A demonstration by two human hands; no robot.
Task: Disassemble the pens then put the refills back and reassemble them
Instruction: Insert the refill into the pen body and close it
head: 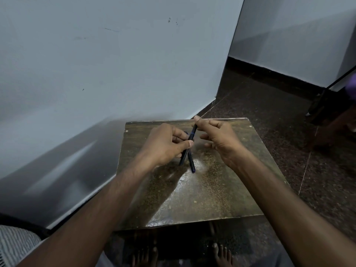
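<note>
left hand (165,145) clasps two dark pens (187,151) above small table (221,189); right hand (215,135) pinches top end of one — no loose parts visible; disassembly seemingly just starting.

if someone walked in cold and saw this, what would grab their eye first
Two bare hands meet over the far middle of a worn, glossy tabletop: the left hand grips two dark pens crossed in a narrow X, and the right hand pinches the top end of one of them. Next comes the pale blue wall filling the left and the dark speckled floor to the right.
</note>
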